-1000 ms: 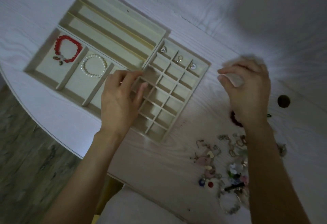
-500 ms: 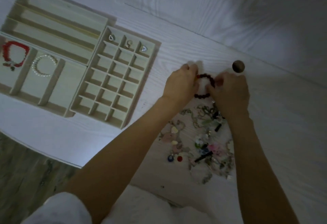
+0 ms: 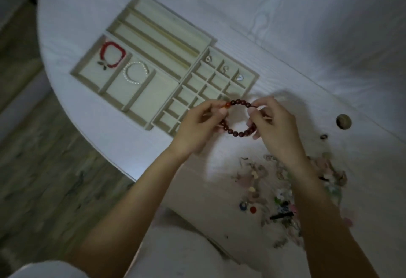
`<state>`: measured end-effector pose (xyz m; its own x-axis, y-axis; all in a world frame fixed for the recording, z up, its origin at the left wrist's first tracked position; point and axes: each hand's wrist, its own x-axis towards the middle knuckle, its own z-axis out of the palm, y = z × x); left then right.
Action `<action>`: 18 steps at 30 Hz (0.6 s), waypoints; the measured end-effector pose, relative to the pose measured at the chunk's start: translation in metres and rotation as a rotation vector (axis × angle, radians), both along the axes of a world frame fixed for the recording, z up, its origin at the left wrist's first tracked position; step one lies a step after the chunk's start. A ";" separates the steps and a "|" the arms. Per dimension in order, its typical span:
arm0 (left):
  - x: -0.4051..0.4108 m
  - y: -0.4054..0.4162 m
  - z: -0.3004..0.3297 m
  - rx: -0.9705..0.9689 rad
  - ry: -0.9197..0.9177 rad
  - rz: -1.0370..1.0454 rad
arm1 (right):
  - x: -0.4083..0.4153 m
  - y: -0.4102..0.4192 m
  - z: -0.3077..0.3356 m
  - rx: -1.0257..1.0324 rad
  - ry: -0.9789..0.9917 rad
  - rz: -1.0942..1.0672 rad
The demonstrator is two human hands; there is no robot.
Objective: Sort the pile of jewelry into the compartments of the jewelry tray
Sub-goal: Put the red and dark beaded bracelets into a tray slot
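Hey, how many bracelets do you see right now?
3. A red bracelet lies in the tray's far-left compartment, a pearl bracelet in the next one, and a dark bead bracelet is held between both hands. More may be hidden in the pile.

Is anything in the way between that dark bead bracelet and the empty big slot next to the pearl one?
Nothing visible. Both hands, left and right, hold the dark bead bracelet above the tray's small-grid corner. The empty large compartment beside the pearl bracelet lies open, with only low dividers between.
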<state>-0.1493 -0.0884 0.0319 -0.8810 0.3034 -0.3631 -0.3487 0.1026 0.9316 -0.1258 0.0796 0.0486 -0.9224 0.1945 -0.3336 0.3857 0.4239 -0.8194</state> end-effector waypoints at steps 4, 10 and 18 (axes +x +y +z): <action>-0.016 -0.078 0.008 -0.028 0.009 0.302 | -0.050 -0.080 -0.007 -0.232 -0.044 0.130; -0.053 -0.188 -0.006 -0.255 0.167 0.480 | -0.116 -0.195 -0.026 -0.277 0.010 0.291; -0.101 -0.261 -0.042 -0.693 0.433 0.426 | -0.163 -0.281 -0.055 0.190 0.185 0.420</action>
<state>-0.2501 -0.3495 -0.0099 -0.9697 -0.2402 0.0451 -0.1202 0.6294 0.7677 -0.2888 -0.2016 -0.0064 -0.9746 -0.1650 -0.1512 0.0049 0.6597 -0.7515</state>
